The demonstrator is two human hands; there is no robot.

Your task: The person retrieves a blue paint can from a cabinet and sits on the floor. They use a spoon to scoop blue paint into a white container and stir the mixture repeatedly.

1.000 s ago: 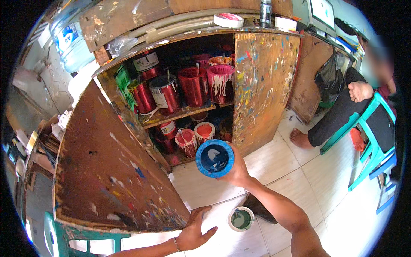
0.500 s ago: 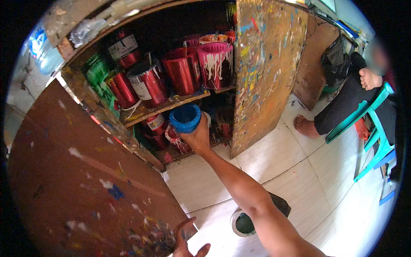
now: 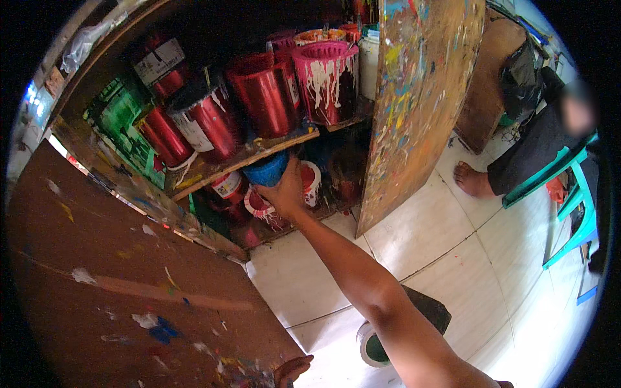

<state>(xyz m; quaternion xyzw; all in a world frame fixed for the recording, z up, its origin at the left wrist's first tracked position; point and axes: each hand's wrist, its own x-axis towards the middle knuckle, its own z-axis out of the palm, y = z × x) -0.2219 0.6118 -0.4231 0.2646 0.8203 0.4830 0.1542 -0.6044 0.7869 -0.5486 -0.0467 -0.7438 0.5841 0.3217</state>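
Note:
My right hand [image 3: 284, 191] is closed round the side of a blue paint tub [image 3: 266, 169], in the lower compartment of a wooden cabinet. The upper shelf board hides part of the tub's top. Right beside the hand stands a can with a pink rim and white drips [image 3: 312, 182]. Below the tub is another pink-rimmed, dripped can [image 3: 259, 205]. My left hand [image 3: 294, 371] shows only in part at the bottom edge, by the corner of the brown cabinet door [image 3: 149, 271]. Its visible fingers are stretched out and hold nothing I can see.
Several red paint cans [image 3: 262, 97] crowd the upper shelf [image 3: 259, 155]. A paint-spattered door [image 3: 424, 110] stands ajar on the right. Under my forearm, a round container with dark green inside [image 3: 374, 346] sits on the tiled floor. A seated person's foot [image 3: 473, 179] and a green chair [image 3: 576, 200] are at right.
My right hand has carried the blue tub deeper into the lower compartment, under the shelf board. My left hand has dropped lower, mostly out of the picture. The view has shifted slightly.

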